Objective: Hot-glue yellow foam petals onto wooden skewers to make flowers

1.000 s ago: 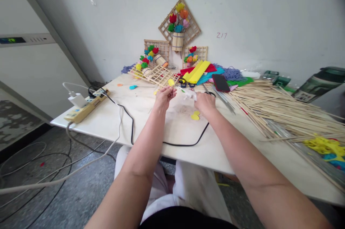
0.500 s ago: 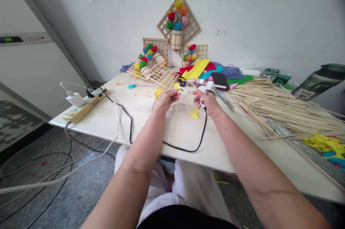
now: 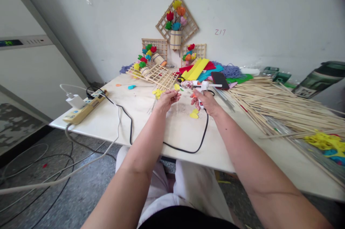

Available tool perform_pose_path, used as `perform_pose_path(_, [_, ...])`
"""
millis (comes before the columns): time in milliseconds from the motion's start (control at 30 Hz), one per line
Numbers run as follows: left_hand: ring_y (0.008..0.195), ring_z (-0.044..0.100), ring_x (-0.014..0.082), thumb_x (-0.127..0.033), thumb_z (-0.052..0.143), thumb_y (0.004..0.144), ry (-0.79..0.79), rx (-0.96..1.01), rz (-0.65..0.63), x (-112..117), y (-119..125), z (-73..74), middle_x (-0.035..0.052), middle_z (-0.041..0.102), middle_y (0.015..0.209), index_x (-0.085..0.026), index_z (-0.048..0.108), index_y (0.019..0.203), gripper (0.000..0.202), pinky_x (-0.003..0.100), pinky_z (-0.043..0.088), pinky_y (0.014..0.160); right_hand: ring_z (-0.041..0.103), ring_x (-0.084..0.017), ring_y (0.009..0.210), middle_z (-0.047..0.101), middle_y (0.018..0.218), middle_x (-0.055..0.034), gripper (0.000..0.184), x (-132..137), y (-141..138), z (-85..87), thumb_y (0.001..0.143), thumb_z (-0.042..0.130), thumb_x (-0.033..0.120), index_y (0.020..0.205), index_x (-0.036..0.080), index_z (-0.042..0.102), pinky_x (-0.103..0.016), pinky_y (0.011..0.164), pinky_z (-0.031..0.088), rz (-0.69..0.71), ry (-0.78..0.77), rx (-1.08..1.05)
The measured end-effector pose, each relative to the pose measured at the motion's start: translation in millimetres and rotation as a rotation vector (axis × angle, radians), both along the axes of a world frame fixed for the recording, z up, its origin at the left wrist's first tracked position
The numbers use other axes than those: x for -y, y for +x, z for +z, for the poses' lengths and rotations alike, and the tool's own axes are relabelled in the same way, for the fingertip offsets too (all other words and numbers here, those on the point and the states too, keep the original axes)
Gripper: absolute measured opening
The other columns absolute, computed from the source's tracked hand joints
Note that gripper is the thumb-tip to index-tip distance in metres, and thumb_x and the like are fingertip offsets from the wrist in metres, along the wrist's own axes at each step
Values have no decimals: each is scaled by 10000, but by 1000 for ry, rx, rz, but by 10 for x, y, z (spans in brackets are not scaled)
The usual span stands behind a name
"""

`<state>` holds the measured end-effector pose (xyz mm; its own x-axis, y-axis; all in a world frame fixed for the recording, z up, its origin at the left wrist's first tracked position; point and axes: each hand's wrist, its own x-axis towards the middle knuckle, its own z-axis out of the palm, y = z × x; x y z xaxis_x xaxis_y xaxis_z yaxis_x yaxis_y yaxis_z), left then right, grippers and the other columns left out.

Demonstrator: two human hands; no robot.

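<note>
My left hand (image 3: 169, 99) is closed in a pinch on a thin wire stem, which hangs down below the fingers. A small yellow petal (image 3: 177, 87) shows at the fingertips, at the stem's top. My right hand (image 3: 206, 101) is wrapped round a white hot glue gun (image 3: 205, 85). A pale glue stick (image 3: 216, 85) juts from its back toward the right, and the nozzle faces my left hand, a short gap away. Below the gun lie loose yellow petals (image 3: 194, 114). More yellow pieces (image 3: 158, 93) lie just beyond my left hand.
The gun's black cord (image 3: 185, 151) loops along the table's front edge to a power strip (image 3: 83, 108) at left. Thin wooden sticks (image 3: 275, 106) cover the right side. A phone (image 3: 219, 80), coloured sheets (image 3: 196, 69) and lattice frames with flowers (image 3: 176, 38) stand or lie behind.
The glue gun has turned in my right hand, so its glue stick now shows pointing right. My left hand has barely moved and keeps the stem.
</note>
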<state>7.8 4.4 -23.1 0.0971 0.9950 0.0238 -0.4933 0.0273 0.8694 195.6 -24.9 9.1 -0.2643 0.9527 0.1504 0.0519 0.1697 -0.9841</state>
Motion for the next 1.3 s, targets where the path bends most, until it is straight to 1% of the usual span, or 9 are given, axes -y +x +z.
perform_pose_path(233, [532,605,77,-104,615,757,-13,-1,8,-4,3,3,31,659,641,-99,632,788,36,199,480,591,449,-70,313,593,538,-19,518,-41,11,-39,714,573,654,710,136,557,-204,302,338,15,51,43])
perform_pose_path(467, [531,605,80,-89,584,768,-11,2,12,6,14,14,36,661,639,-90,632,789,52,206,476,591,445,-68,313,568,510,-1,513,2,-12,-1,698,590,657,659,150,527,-199,292,350,4,57,65])
perform_pose_path(833, [537,601,76,-119,635,739,-7,-15,13,5,17,15,35,662,646,-98,627,796,62,208,478,610,435,-57,325,525,489,23,483,-4,-24,-8,710,609,622,622,158,508,-187,295,348,-26,62,94])
perform_pose_path(1300, [515,596,75,-111,632,735,11,5,-9,5,14,3,30,651,622,-105,615,756,27,196,479,577,437,-63,328,516,490,21,479,8,-35,1,719,601,620,616,161,509,-196,300,352,-28,72,113])
